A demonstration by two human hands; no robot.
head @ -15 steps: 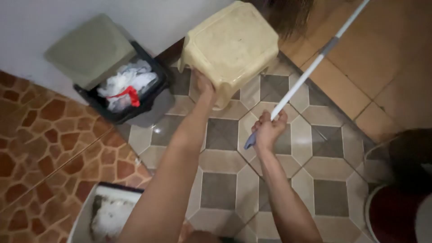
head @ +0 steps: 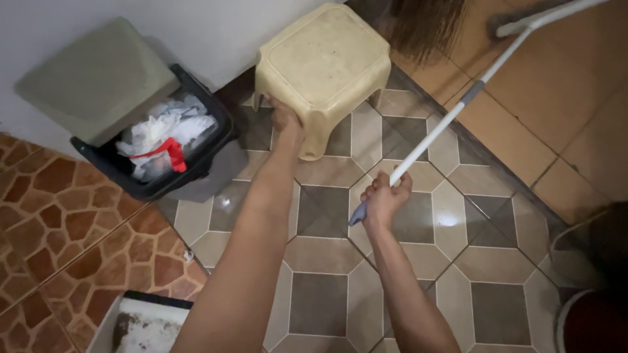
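A: Left hand (head: 286, 121)?
B: Closed on the near edge of the stool (head: 324, 62). Stool sits on the tiled floor (head: 320, 255) by the wall, just right of the open bin (head: 160, 147).
A: Right hand (head: 384, 199)?
B: Fist wrapped around the white pole (head: 451, 117), near its lower end. Pole slants up and right.
A: Bin contents?
B: White bags, one red bit.

This looks like a home, probably a bathroom or utility corner. Patterned grey and beige floor tiles (head: 327, 301) meet brown stone-look tiles (head: 59, 216) beside a plain white wall (head: 216, 33). A lidded pedal bin (head: 160, 186) full of crumpled waste, a cream plastic stool (head: 324, 62) and a white mop handle (head: 451, 117) suggest household cleaning.
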